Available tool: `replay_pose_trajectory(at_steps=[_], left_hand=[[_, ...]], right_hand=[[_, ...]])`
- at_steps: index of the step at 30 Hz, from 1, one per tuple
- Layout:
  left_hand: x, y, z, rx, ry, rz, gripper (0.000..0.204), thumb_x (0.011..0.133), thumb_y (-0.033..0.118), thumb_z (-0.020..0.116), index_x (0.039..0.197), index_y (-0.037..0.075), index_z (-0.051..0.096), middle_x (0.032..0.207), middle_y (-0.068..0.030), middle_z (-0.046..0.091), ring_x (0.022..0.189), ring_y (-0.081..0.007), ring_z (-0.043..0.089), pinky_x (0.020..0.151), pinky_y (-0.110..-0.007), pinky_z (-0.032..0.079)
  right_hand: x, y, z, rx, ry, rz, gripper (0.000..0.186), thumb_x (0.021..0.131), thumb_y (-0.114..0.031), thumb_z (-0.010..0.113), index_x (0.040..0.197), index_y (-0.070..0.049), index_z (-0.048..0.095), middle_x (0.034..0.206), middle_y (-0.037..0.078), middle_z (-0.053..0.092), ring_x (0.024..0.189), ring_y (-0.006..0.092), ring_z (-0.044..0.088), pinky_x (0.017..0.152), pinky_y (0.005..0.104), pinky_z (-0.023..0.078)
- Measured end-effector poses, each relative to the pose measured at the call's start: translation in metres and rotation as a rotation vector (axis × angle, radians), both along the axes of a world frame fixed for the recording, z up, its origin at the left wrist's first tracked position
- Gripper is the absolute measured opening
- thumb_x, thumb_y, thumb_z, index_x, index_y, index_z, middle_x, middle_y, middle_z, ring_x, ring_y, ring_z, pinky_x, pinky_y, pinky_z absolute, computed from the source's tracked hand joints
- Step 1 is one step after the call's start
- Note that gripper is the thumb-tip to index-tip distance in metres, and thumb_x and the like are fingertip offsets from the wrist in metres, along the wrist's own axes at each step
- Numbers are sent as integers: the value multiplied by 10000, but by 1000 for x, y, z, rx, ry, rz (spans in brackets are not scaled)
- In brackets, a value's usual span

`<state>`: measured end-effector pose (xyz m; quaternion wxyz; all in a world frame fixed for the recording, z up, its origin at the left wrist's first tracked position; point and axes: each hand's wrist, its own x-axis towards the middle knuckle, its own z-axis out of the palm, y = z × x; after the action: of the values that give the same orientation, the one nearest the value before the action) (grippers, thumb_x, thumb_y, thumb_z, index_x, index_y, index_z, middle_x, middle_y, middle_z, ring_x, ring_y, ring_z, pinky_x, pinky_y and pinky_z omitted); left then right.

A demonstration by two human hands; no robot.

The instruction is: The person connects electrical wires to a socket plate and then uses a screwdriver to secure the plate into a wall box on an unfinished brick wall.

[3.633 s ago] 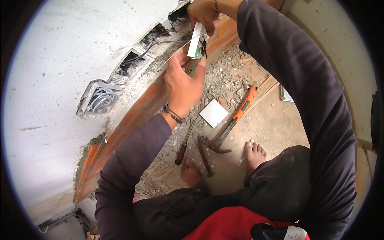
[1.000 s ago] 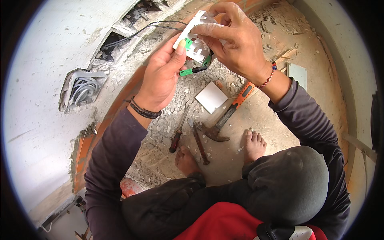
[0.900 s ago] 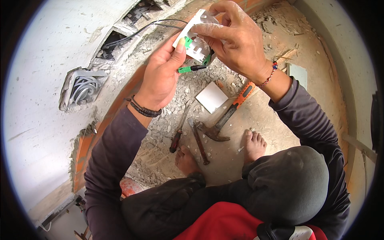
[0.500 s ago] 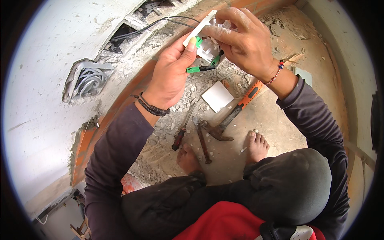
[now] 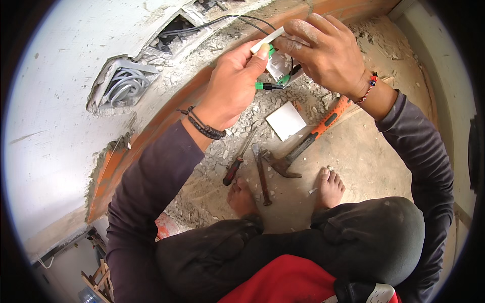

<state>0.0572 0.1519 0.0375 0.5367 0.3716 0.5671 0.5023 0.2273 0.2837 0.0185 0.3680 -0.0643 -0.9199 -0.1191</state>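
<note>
My left hand (image 5: 230,86) grips one edge of a white fiber-optic wall socket (image 5: 275,66), thumb on its open inner side. My right hand (image 5: 333,56) closes over the socket's far right edge, its fingers bent and partly hiding it. Green parts show inside the socket. A green-and-black fiber connector (image 5: 268,86) sticks out beneath it, close to my left fingers. Thin dark cables (image 5: 217,22) run to the socket from a hole in the wall. What the right fingertips press on is hidden.
Below my hands lie a square white cover plate (image 5: 286,121), a claw hammer (image 5: 308,137), a screwdriver (image 5: 234,169) and a chisel (image 5: 262,178). Rubble (image 5: 252,116) covers the floor along the wall. Grey cable coils inside a wall recess (image 5: 126,87).
The view has shifted, so the wall and tools appear farther right. Both hands have moved slightly right with the socket, and the right hand covers more of its right side.
</note>
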Motion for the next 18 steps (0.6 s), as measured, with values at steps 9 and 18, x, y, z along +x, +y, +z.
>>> replay_pose_trajectory(at_steps=[9,18], left_hand=[[-3,1,-3,-25,-28,-16,348,1074,239,512,1302,-9,598,941,45,569,836,-32,440,751,-211,391],[-5,0,-11,-7,31,-29,360,1072,295,507,1270,10,603,975,22,638,883,-42,537,797,-220,442]], right_hand=[[-4,-2,-4,27,-54,5,363,747,-117,673,1110,-121,666,1101,56,593,986,250,591,810,376,495],[-2,-7,-7,-37,-63,-14,324,787,-127,631,1109,-94,634,1110,73,587,1030,276,593,845,397,499]])
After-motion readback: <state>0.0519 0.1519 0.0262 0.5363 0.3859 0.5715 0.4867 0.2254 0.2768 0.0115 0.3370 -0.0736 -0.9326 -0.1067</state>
